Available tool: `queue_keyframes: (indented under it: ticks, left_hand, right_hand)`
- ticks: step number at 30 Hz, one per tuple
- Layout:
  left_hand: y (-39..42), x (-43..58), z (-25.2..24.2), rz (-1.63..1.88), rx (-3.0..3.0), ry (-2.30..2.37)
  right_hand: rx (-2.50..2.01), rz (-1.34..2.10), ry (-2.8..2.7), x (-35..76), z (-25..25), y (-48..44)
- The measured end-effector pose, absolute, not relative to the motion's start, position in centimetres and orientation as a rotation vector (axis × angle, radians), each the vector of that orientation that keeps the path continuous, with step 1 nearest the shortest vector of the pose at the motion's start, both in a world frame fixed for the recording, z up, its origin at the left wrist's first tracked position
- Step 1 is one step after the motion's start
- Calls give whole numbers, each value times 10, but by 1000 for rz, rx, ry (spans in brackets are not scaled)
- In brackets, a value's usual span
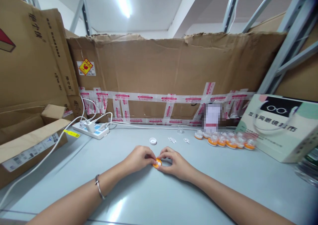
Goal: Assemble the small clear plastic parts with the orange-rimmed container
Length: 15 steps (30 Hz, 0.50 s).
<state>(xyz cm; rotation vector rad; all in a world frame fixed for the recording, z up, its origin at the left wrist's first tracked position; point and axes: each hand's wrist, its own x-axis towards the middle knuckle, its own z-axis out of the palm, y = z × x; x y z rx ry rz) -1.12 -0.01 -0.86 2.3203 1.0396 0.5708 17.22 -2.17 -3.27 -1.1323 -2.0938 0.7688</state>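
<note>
Between my two hands is a small round orange part (157, 163) with a white centre, low over the table. My left hand (140, 158) pinches its left edge, thumb and fingertips closed. From the other side, my right hand (177, 163) grips the same part between thumb and forefinger. Just beyond the hands lies a round white cap-like piece (153, 141). To its right are a small flat white piece (172, 140) and another white piece (186, 140). Farther back sits a clear round piece (180, 131).
Several orange-and-white round units (231, 142) with clear tops cluster at the right, beside a pale paper bag (270, 129). A white power strip (93, 129) with cables lies at the left, near an open carton (32, 145). A large cardboard sheet (149, 69) walls the back.
</note>
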Motion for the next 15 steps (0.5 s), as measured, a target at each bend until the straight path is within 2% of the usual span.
queue_keyframes:
  ticks: [5,15]
  left_hand:
    - [0,-2,-5,394,2570,1139]
    - [-6,-6,-10,152,3276,854]
  right_hand:
    - [-1105,750,-2106,171,-35,-22]
    - [-1067,718,-2110,170,-31,-24]
